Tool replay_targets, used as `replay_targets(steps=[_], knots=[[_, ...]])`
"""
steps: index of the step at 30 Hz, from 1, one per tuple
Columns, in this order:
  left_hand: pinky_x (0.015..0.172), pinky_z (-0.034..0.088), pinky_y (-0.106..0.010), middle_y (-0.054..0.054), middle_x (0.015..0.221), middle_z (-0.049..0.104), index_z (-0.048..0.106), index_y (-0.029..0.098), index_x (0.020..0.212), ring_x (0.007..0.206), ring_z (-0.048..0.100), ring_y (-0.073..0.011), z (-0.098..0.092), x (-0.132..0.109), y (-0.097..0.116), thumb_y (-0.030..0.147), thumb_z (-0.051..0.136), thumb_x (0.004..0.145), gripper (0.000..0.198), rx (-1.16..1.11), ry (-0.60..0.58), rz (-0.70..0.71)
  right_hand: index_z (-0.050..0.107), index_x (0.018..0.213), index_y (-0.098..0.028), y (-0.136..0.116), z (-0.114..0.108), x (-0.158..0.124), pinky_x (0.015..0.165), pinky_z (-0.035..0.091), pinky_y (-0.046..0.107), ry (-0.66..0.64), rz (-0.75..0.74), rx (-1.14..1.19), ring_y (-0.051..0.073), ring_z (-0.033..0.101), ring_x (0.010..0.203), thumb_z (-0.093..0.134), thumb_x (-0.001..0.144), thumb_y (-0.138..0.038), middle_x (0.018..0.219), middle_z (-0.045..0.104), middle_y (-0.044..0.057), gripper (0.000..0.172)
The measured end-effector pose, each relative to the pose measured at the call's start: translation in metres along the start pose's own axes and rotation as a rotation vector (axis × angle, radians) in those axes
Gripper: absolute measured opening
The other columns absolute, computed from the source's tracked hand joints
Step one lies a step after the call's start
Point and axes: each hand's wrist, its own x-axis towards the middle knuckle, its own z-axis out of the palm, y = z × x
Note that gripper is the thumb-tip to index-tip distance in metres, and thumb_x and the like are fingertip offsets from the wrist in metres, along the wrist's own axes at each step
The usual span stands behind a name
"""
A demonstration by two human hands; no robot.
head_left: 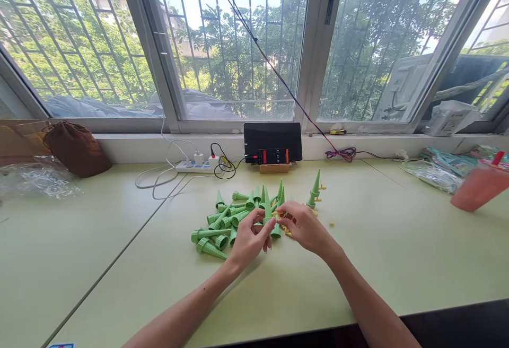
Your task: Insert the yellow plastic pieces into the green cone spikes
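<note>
A pile of several green plastic cone spikes (222, 220) lies on the pale green table (382, 252). My left hand (249, 237) is closed round one green cone (268, 211) that points upward. My right hand (306, 226) meets it from the right, fingers pinched at a small yellow piece (283, 214) by the cone. More small yellow pieces (331, 224) are scattered just right of the hands. An upright green cone with yellow fittings (315, 191) stands behind my right hand.
A phone on a stand (273, 157) and a dark tablet (272, 139) sit at the windowsill, beside a power strip with cables (193, 165). A brown pouch (76, 147) and plastic bag (32, 178) lie far left. A pink cup (479, 183) and packets (437, 173) lie right.
</note>
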Motion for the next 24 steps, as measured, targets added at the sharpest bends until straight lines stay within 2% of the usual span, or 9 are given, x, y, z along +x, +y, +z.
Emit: replay_targets(steps=[5,11,14,18,20,24], knots=[[0.034,0.039,-0.018,0.005,0.071,0.051,0.047,0.019,0.091,0.040,0.056,-0.0088,-0.0005,0.0004,-0.0013,0.044,0.066,0.082,0.033,-0.006,0.012,-0.006,0.060,0.089,-0.020,0.0001,-0.0003,0.0005,0.065,0.040,0.026,-0.012,-0.006,-0.030,0.016,0.054,0.074,0.049,0.094,-0.017,0.082,0.061,0.003,0.012],[0.036,0.041,-0.018,0.002,0.078,0.054,0.050,0.018,0.097,0.041,0.056,-0.0074,-0.0002,-0.0004,-0.0043,0.045,0.066,0.081,0.035,0.034,-0.001,-0.016,0.048,0.071,-0.019,-0.0001,-0.0011,0.0003,0.058,0.033,0.025,-0.018,0.019,-0.065,0.013,0.043,0.060,0.042,0.097,-0.020,0.064,0.050,-0.002,0.027],[0.036,0.043,-0.019,0.000,0.086,0.057,0.052,0.018,0.102,0.042,0.056,-0.0068,0.0004,-0.0014,-0.0060,0.045,0.065,0.082,0.036,0.041,-0.010,-0.012,0.042,0.068,-0.020,-0.0007,-0.0016,0.0001,0.055,0.029,0.024,-0.009,0.034,-0.074,0.012,0.037,0.056,0.040,0.097,-0.020,0.060,0.044,-0.003,0.028],[0.037,0.043,-0.018,-0.002,0.092,0.059,0.056,0.019,0.106,0.044,0.056,-0.0064,0.0004,-0.0018,-0.0059,0.044,0.066,0.082,0.036,0.011,-0.029,0.002,0.039,0.068,-0.020,-0.0017,-0.0016,0.0005,0.054,0.028,0.024,0.002,0.033,-0.068,0.012,0.035,0.055,0.039,0.096,-0.020,0.059,0.042,-0.004,0.028],[0.038,0.042,-0.018,0.000,0.085,0.060,0.056,0.020,0.106,0.045,0.056,-0.0074,0.0002,-0.0017,-0.0057,0.042,0.067,0.081,0.035,-0.005,-0.034,0.002,0.039,0.069,-0.020,-0.0017,-0.0012,0.0005,0.054,0.028,0.024,0.002,0.034,-0.064,0.012,0.036,0.055,0.038,0.097,-0.020,0.060,0.043,-0.004,0.028],[0.040,0.043,-0.019,0.005,0.058,0.055,0.057,0.020,0.111,0.044,0.053,-0.0103,0.0000,-0.0012,-0.0070,0.040,0.067,0.082,0.036,-0.005,-0.031,-0.006,0.040,0.071,-0.021,-0.0012,-0.0006,-0.0002,0.054,0.027,0.023,0.006,0.049,-0.077,0.012,0.036,0.054,0.035,0.098,-0.021,0.060,0.043,-0.004,0.027]])
